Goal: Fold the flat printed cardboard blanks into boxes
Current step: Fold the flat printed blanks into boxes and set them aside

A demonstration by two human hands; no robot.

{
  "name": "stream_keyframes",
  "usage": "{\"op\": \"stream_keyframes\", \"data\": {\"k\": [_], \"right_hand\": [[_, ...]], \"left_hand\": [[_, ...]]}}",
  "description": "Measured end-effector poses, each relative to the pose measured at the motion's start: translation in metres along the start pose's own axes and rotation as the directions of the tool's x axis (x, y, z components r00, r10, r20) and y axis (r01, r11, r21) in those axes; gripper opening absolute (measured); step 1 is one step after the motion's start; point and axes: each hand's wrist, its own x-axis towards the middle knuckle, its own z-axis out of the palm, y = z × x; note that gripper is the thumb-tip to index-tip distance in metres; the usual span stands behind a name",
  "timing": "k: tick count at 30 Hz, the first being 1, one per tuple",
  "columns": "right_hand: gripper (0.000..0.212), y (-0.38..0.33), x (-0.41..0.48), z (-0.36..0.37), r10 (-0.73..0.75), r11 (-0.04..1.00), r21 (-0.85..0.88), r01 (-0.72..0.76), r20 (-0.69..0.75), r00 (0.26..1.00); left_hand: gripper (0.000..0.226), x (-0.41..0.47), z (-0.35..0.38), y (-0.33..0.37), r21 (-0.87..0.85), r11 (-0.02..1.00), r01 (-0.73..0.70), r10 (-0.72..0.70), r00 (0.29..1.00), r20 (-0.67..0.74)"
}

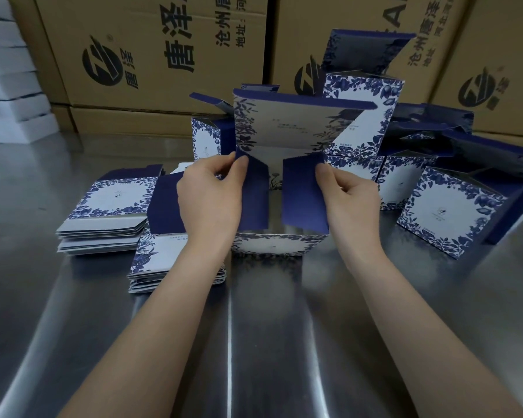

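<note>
Side-flap step on a half-formed box (277, 244)

The box stands on the steel table (254, 342) at twelve o'clock from the wrists; the left hand (209, 200) pinches the left navy flap (255, 194); the right hand (354, 200) pinches the right navy flap (304, 194); next, probably, both flaps fold inward, then the tall printed panel (287, 128) comes down over them; flat blanks (109, 200) lie at nine o'clock, folded boxes (447, 212) at three.

Arms outstretched; left hand (210, 203) and right hand (354, 203) both pinching.

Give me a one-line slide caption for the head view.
Left hand and right hand pinch the navy side flaps of a half-formed blue-and-white floral cardboard box on the steel table.
</note>
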Motion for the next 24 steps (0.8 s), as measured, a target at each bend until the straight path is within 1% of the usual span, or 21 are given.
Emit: {"op": "stream_keyframes", "data": {"k": [1, 3, 4, 7, 9, 12, 14, 15, 16, 18, 22, 24], "right_hand": [[0.050, 0.000, 0.001, 0.000, 0.015, 1.000, -0.004, -0.015, 0.031, 0.999], [0.029, 0.001, 0.003, 0.001, 0.059, 0.998, -0.002, -0.059, 0.107, 0.993], [0.026, 0.002, 0.003, 0.001, 0.073, 0.997, 0.003, -0.074, 0.134, 0.988], [0.031, 0.002, 0.006, 0.000, 0.064, 0.998, -0.023, -0.061, 0.164, 0.984], [0.031, 0.002, 0.006, 0.000, 0.064, 0.997, -0.046, -0.058, 0.165, 0.984], [0.033, 0.003, 0.007, 0.000, 0.093, 0.996, -0.033, -0.089, 0.175, 0.980], [0.026, 0.002, 0.006, 0.000, 0.131, 0.991, 0.004, -0.135, 0.223, 0.966], [0.021, 0.002, 0.006, 0.000, 0.152, 0.986, 0.025, -0.164, 0.258, 0.954], [0.020, 0.002, 0.005, 0.000, 0.167, 0.982, 0.038, -0.186, 0.287, 0.943], [0.023, 0.001, 0.006, 0.000, 0.179, 0.978, 0.043, -0.203, 0.320, 0.930], [0.044, 0.004, 0.009, 0.001, 0.210, 0.975, 0.003, -0.223, 0.328, 0.921], [0.045, 0.006, 0.009, 0.000, 0.211, 0.973, 0.011, -0.228, 0.339, 0.917]], "left_hand": [[0.027, 0.001, 0.000, -0.001, -0.012, 1.000, 0.011, -0.011, 0.999, 0.033], [0.034, 0.002, -0.002, -0.002, -0.026, 0.999, 0.041, -0.037, 0.992, 0.119], [0.037, 0.002, -0.004, -0.003, -0.029, 0.998, 0.055, -0.050, 0.985, 0.165], [0.042, 0.005, -0.006, -0.006, -0.064, 0.993, 0.102, -0.082, 0.962, 0.261], [0.042, 0.005, -0.006, -0.006, -0.074, 0.992, 0.105, -0.081, 0.957, 0.278], [0.045, 0.005, -0.004, -0.005, -0.028, 0.998, 0.060, -0.050, 0.959, 0.280], [0.048, 0.007, -0.006, -0.005, -0.026, 0.996, 0.083, -0.069, 0.938, 0.341], [0.049, 0.009, -0.007, -0.006, -0.037, 0.993, 0.108, -0.085, 0.916, 0.393], [0.051, 0.010, -0.009, -0.007, -0.044, 0.990, 0.133, -0.100, 0.891, 0.442], [0.054, 0.012, -0.011, -0.009, -0.040, 0.985, 0.166, -0.125, 0.862, 0.491], [0.057, 0.010, -0.008, -0.011, -0.012, 0.989, 0.146, -0.124, 0.877, 0.464], [0.058, 0.011, -0.008, -0.012, -0.023, 0.988, 0.153, -0.125, 0.876, 0.466]]}}
